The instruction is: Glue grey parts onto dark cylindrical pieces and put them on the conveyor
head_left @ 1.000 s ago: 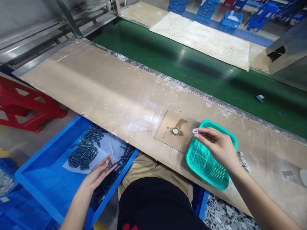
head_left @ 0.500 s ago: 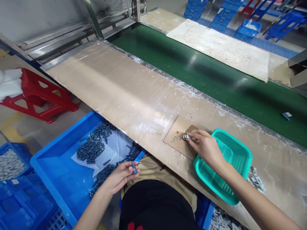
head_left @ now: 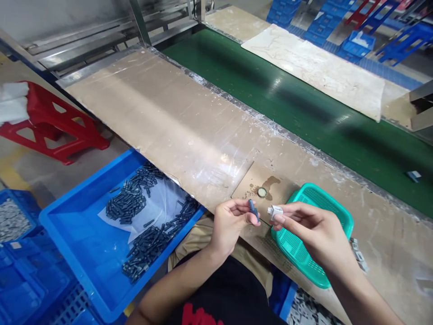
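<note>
Between the fingertips of my left hand [head_left: 233, 221] is a small dark blue plastic part [head_left: 253, 210], slim at its upper end. My right hand [head_left: 309, 225] pinches a small white plastic piece [head_left: 276, 211] with a narrow stub facing left. The two parts are close but apart, above the table's near edge. Just beyond them, a bottle-cap-like round dish [head_left: 261, 192] lies on a cardboard square [head_left: 246, 183] with wet brown stains. Under my right hand stands a green plastic basket [head_left: 345, 216].
A blue tray [head_left: 77, 243] at left holds heaps of dark blue parts [head_left: 126, 205]. White pieces [head_left: 359, 256] lie right of the basket. Past the table [head_left: 162, 113] runs a green conveyor belt [head_left: 237, 74] carrying one small part [head_left: 413, 176]. A red stool [head_left: 67, 122] stands at far left.
My left hand has moved up and right from beside the blue tray with the dark part. My right hand has lifted the white piece off the round dish and come nearer.
</note>
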A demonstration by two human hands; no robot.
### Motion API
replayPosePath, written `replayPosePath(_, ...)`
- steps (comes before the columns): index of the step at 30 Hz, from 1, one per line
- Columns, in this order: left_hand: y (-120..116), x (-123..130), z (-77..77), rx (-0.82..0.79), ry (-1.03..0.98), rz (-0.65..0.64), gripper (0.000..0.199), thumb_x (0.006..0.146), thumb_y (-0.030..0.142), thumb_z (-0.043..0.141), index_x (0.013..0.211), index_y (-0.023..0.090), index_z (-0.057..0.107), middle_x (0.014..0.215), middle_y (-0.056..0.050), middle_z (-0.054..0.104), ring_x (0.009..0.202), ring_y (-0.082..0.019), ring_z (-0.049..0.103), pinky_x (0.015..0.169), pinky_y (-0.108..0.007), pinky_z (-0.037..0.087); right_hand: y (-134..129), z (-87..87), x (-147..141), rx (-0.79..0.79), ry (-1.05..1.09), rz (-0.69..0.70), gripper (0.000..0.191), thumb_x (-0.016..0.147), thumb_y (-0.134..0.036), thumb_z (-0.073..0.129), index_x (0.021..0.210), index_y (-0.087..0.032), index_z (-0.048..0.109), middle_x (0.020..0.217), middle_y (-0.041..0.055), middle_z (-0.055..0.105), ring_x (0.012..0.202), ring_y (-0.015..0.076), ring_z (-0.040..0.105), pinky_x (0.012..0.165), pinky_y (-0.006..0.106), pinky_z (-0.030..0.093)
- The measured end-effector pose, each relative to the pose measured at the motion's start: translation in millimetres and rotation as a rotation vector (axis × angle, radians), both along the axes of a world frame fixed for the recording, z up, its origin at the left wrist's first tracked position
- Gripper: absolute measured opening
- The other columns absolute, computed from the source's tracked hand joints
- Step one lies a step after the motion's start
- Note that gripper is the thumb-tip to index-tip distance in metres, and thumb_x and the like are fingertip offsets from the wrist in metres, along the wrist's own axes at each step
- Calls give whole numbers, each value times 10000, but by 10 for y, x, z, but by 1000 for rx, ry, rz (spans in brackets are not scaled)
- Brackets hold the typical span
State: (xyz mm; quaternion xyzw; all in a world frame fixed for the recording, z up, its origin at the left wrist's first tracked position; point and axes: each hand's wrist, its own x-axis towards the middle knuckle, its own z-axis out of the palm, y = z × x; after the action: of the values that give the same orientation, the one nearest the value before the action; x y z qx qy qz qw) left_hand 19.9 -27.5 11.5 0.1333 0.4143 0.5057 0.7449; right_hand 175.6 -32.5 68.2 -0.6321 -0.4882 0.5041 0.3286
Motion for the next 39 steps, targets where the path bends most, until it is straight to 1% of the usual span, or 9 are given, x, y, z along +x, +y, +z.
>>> replayPosePath(12, -1, -16, 146, 188, 195, -65, 210, 519, 250, 829, 566, 142, 654, 593, -19, 705, 565, -156, 666, 606, -254, 562, -38, 67, -113, 37, -136, 81, 246, 662, -403, 750, 795, -196, 737, 743, 77, 731, 649, 239, 692, 616, 338, 591)
replayPosePath(18, 25, -126, 193, 296, 303, -175, 182, 643, 240, 755, 807, 162, 756, 801, -55, 750, 760, -200, 700, 707, -286, 580, 4, 13, -70, 24, -61, 62, 248, 678, -413, 738, 808, -201, 734, 684, 58, 721, 597, 219, 683, 571, 322, 590)
replayPosePath(24, 77, -77, 89, 238, 327, -161, 167, 665, 174, 712, 824, 144, 753, 798, -66, 752, 686, -190, 701, 680, -304, 594, -45, -110, -136, 34, -40, 5, 235, 666, -390, 754, 805, -203, 726, 745, 58, 732, 623, 218, 688, 572, 312, 580)
replayPosePath(27, 143, -48, -16, 232, 309, -224, 288, 646, 197, 737, 928, 140, 734, 905, -94, 748, 775, -212, 704, 760, -346, 584, 75, -210, -56, 38, -59, 27, 277, 679, -400, 736, 850, -182, 721, 790, 71, 734, 672, 226, 692, 629, 329, 574)
replayPosePath(30, 192, -138, -105, 233, 379, -243, 431, 652, 242, 743, 1074, 180, 682, 1097, -105, 698, 945, -224, 675, 850, -347, 550, 454, -344, 345, 75, -211, -104, 303, 714, -378, 709, 915, -151, 706, 819, 76, 726, 744, 224, 686, 718, 338, 550)
replayPosePath(33, 199, -377, -254, 199, 566, -238, 372, 700, 330, 705, 1043, 186, 695, 1057, -99, 714, 996, -231, 658, 906, -337, 517, 939, -401, 1053, 57, -381, -499, 290, 795, -314, 641, 977, -89, 661, 810, 91, 699, 737, 209, 670, 726, 338, 533)
replayPosePath(35, 190, -549, -428, 226, 696, -307, 327, 705, 386, 690, 975, 204, 719, 980, -91, 736, 943, -250, 677, 870, -337, 538, 1184, -375, 1541, 76, -404, -671, 282, 837, -296, 607, 1012, -77, 630, 894, 100, 675, 795, 200, 653, 753, 355, 522)
replayPosePath(37, 176, -632, -644, 369, 802, -352, 326, 692, 416, 693, 975, 258, 723, 899, -72, 749, 852, -264, 698, 780, -338, 574, 1330, -333, 1919, 99, -383, -780, 287, 873, -305, 575, 1085, -112, 591, 1037, 89, 629, 885, 190, 623, 780, 377, 514)
replayPosePath(39, 152, -555, -853, 694, 910, -287, 284, 684, 397, 704, 956, 318, 728, 860, -65, 750, 793, -262, 704, 752, -335, 581, 1388, -306, 2147, 131, -337, -840, 312, 890, -320, 554, 1152, -149, 554, 1137, 80, 580, 952, 193, 596, 799, 397, 509)
